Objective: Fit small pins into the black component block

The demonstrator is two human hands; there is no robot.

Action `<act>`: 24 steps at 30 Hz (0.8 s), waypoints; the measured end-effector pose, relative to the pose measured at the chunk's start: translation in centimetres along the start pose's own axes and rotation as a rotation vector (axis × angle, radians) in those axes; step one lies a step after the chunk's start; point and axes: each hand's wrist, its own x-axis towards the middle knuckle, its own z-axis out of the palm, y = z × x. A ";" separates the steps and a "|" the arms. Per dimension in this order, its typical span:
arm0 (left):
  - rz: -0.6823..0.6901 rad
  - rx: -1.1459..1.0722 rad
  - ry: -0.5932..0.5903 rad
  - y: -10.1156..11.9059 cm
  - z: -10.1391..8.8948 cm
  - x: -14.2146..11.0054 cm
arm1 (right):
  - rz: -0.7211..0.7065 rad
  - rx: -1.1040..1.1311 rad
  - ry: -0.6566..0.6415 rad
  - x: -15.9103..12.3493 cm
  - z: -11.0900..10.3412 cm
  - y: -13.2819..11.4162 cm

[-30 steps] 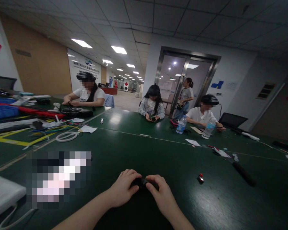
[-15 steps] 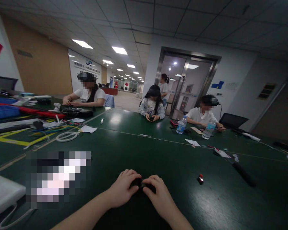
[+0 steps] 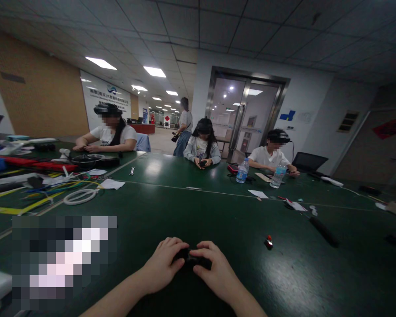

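Note:
My left hand [image 3: 163,264] and my right hand [image 3: 213,268] meet low in the middle of the view, both with fingers curled round a small black object [image 3: 188,257] that rests on the dark green table [image 3: 185,211]. Most of the object is hidden by my fingers, so I cannot make out what it is. A small red and black part [image 3: 269,241] lies on the table to the right of my right hand, apart from it.
A black cylinder [image 3: 323,230] lies further right. A white coiled cable [image 3: 80,196], coloured wires and papers lie at the left. Water bottles [image 3: 241,171] stand across the table, where three seated people work. A person [image 3: 184,125] walks behind them.
My hands stay closed on the black object and have barely moved. The view has turned slightly right. The standing person has walked from the doorway to the left, behind the seated people.

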 end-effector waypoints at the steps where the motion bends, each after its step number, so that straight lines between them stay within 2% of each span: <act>1: -0.004 -0.006 -0.004 0.1 -0.1 0.0 | 0.003 -0.006 0.000 0.0 0.1 0.0; 6: -0.024 -0.011 -0.020 0.7 -0.4 -0.1 | -0.014 -0.012 0.007 0.0 0.2 -0.3; 17: 0.005 0.008 0.000 0.1 0.2 0.1 | -0.049 0.008 0.037 -0.1 0.3 0.1; 24: -0.002 0.008 -0.008 0.2 0.0 0.1 | -0.014 -0.021 0.078 0.0 0.4 0.3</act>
